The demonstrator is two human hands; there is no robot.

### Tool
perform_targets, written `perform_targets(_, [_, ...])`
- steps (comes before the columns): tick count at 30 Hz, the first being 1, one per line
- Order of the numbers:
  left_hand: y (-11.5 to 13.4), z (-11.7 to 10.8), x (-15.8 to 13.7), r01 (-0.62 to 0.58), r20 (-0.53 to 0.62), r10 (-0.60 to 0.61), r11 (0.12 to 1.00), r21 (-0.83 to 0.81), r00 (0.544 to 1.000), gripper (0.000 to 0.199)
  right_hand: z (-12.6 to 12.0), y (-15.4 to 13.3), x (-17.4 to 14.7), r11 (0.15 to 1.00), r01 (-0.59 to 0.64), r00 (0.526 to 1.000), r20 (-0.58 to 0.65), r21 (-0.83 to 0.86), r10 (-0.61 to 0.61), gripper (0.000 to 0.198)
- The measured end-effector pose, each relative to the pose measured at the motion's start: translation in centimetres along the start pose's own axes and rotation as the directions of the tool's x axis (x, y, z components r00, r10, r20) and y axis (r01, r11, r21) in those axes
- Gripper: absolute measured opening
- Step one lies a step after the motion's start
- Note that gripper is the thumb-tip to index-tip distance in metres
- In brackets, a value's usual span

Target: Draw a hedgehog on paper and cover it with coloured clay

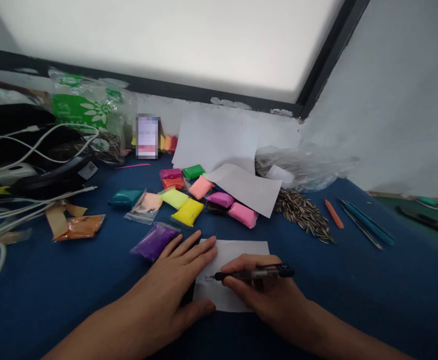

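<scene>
A small white sheet of paper (237, 301) lies on the blue table in front of me. My left hand (183, 270) rests flat with fingers stretched out, its fingertips and thumb on the sheet's left edge. Pinched in my right hand (267, 287) is a black pen (251, 274), tilted low with its tip touching the paper. A small dark scribble (208, 278) shows beside the pen tip. Just beyond my left fingers sits a purple clay packet (154, 242). The lower right part of the sheet is hidden under my right hand.
Several colourful packets, among them a yellow packet (187, 212) and a pink packet (243, 215), lie beyond the sheet. Sunflower seeds (303, 214) are heaped at right, near blue tweezers (367, 221). White cables (34, 202) tangle at left. A phone (147, 136) stands against the wall.
</scene>
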State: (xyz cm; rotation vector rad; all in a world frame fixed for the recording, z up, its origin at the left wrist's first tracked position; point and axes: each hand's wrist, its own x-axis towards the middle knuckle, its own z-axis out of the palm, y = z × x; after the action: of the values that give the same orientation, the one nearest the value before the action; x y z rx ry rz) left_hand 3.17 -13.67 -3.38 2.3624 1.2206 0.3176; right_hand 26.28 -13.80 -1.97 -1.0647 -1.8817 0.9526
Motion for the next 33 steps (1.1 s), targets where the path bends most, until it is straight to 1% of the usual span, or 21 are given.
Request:
perform_targets(3, [0.0, 0.1, 0.0, -0.009, -0.017, 0.009, 1.000, -0.008, 1.000, 0.083, 0.4, 0.5, -0.2, 1.000, 0.019, 1.000, -0.012, 0.016, -0.018, 0.012])
perform_targets(6, [0.0, 0.0, 0.0, -0.004, 0.003, 0.004, 1.000, -0.002, 1.000, 0.082, 0.5, 0.7, -0.1, 0.999, 0.011, 0.999, 0.044, 0.040, -0.013, 0.012])
perform_targets(11, [0.1, -0.2, 0.1, -0.013, -0.001, 0.013, 1.000, -0.019, 1.000, 0.080, 0.4, 0.0, 0.1, 0.999, -0.025, 0.998, 0.066, 0.027, 0.023, 0.011])
perform_targets(15, [0.3, -0.3, 0.2, -0.001, 0.020, 0.001, 1.000, -0.010, 1.000, 0.081, 0.3, -0.4, 0.0, 0.999, -0.037, 0.996, 0.076, -0.005, 0.037, 0.012])
perform_targets(19, [0.5, -0.4, 0.3, 0.014, 0.027, -0.013, 0.999, -0.036, 1.000, 0.076, 0.2, -0.6, -0.3, 0.999, -0.049, 0.996, 0.073, 0.007, 0.048, 0.012])
perform_targets(23, [0.3, -0.4, 0.2, -0.004, 0.002, 0.004, 0.999, -0.043, 1.000, 0.076, -0.1, -0.9, -0.4, 0.998, -0.059, 0.996, 0.074, 0.012, 0.058, 0.010])
perform_targets(25, [0.2, -0.4, 0.2, -0.014, 0.006, 0.015, 0.999, -0.040, 1.000, 0.076, -0.3, -1.0, -0.5, 0.998, -0.070, 0.994, 0.087, 0.005, 0.070, 0.010])
perform_targets(28, [0.2, -0.4, 0.2, 0.001, 0.013, -0.001, 1.000, -0.026, 1.000, 0.076, -0.6, -1.1, -0.6, 0.997, -0.077, 0.993, 0.091, -0.013, 0.078, 0.010])
perform_targets(33, [0.1, 0.1, 0.0, -0.017, -0.034, 0.017, 1.000, -0.018, 0.999, 0.078, -1.2, -1.1, -0.7, 0.993, -0.108, 0.988, 0.108, -0.050, 0.112, 0.013])
